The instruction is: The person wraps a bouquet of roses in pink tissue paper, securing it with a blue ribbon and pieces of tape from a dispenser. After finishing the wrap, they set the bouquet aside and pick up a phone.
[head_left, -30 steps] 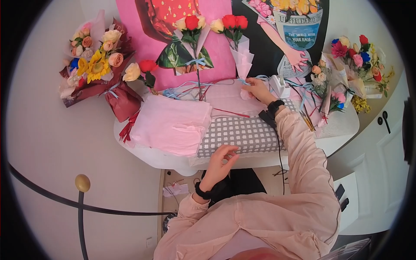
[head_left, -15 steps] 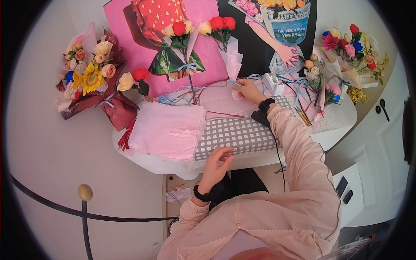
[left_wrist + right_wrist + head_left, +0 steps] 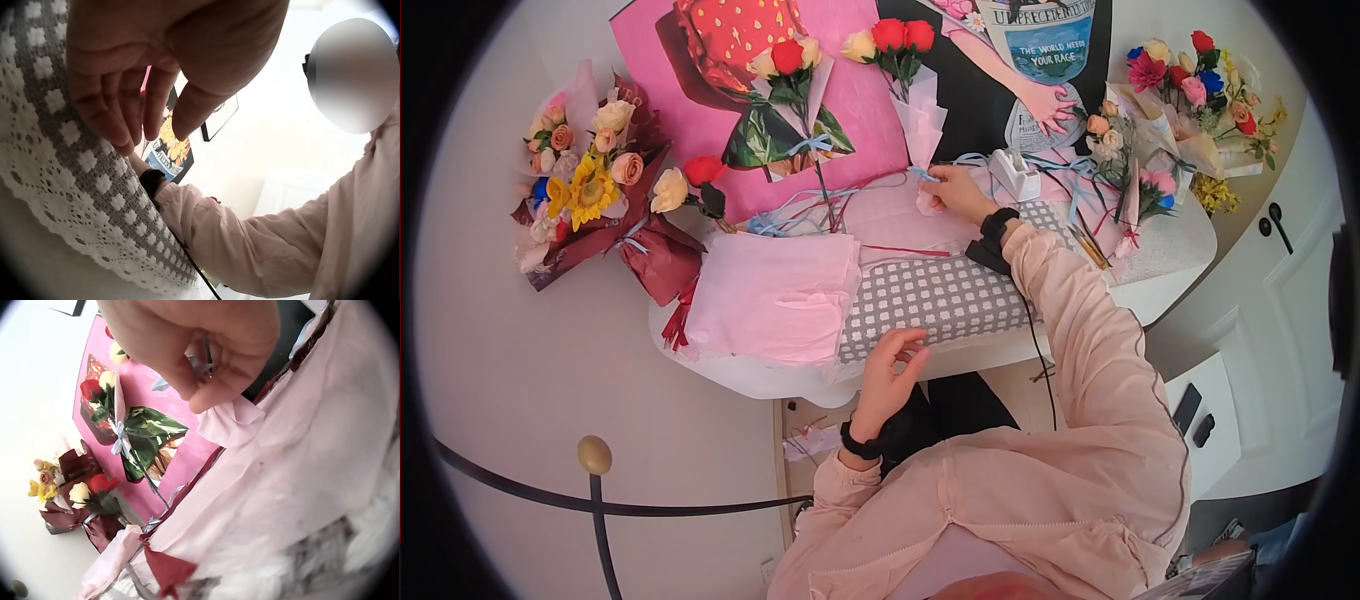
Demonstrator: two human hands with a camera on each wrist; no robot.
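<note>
My right hand point(image 3: 962, 195) pinches the gathered neck of a small rose bouquet point(image 3: 922, 125) at the back of the table. Two red roses and a cream one stand above its pale pink wrap, and a blue ribbon circles the neck. In the right wrist view, thumb and fingertips close on the ribbon, with a crumpled pink paper end point(image 3: 230, 422) poking out below. My left hand point(image 3: 890, 375) hangs with loosely bent fingers and holds nothing, close to the front edge of the grey-and-white checked cloth point(image 3: 940, 298).
A stack of pink wrapping paper point(image 3: 765, 295) lies left on the table. Another tied rose bunch point(image 3: 795, 75) leans on the pink poster. A maroon-wrapped bouquet point(image 3: 600, 200) stands far left, with more bouquets at right. A white box point(image 3: 1014, 175) and ribbons lie near my right hand.
The head view has shifted, so the table and bouquets appear further left and slightly higher. My right hand keeps its pinch on the bouquet's neck; my left hand stays near the table edge.
</note>
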